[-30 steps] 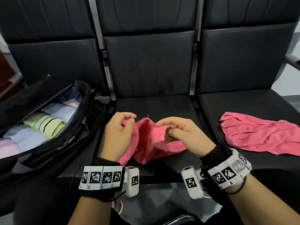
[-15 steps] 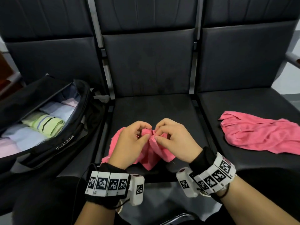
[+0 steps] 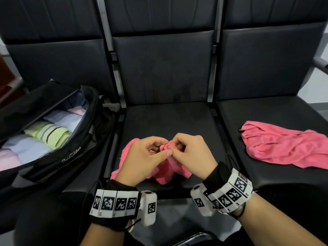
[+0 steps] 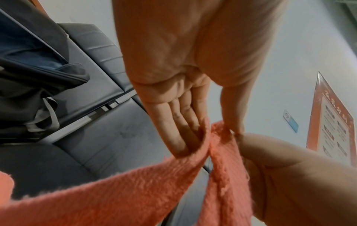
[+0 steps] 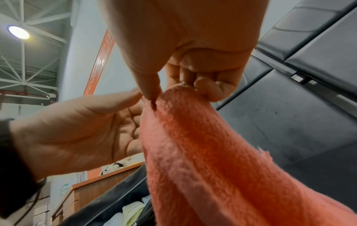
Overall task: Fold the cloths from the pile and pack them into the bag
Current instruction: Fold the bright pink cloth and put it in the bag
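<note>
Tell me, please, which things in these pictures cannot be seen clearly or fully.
- Pink cloth in head view: the left hand and right hand cover its pinched top edge.
- Bag, head view: the left picture edge cuts it off, and its lid hides the far contents.
- Second pink cloth, head view: the right edge cuts it off.
- Orange wall poster, left wrist view: its text is blurred.

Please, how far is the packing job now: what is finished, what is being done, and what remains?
Done: several folded cloths lie inside the open bag. In hand: the left hand and the right hand pinch a pink cloth above the middle seat. Left: one more pink cloth lies unfolded on the right seat.
</note>
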A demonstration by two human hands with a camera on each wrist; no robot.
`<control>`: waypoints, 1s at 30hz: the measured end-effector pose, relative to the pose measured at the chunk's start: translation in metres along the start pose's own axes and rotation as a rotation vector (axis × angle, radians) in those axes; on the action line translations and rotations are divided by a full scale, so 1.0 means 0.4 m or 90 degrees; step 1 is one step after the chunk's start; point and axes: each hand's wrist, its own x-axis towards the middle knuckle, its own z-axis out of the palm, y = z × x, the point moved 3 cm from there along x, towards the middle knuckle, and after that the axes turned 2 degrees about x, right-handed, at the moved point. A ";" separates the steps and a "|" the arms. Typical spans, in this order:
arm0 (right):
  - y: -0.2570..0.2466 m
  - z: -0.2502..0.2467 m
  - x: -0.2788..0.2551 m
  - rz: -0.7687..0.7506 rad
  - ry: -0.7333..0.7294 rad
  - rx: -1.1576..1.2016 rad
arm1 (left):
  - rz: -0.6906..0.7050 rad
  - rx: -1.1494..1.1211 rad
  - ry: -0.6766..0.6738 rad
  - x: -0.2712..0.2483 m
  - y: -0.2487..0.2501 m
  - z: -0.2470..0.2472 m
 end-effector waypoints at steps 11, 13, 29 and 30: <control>-0.010 0.009 -0.003 0.013 -0.024 0.020 | 0.007 0.018 0.036 -0.004 -0.011 -0.009; -0.006 0.013 -0.003 0.020 -0.031 0.031 | 0.003 0.012 0.041 -0.006 -0.012 -0.008; 0.017 0.028 -0.003 -0.021 -0.171 0.039 | 0.125 0.179 0.204 -0.006 -0.016 -0.037; 0.023 0.031 -0.004 -0.021 -0.207 0.032 | 0.139 0.174 0.235 -0.006 -0.013 -0.048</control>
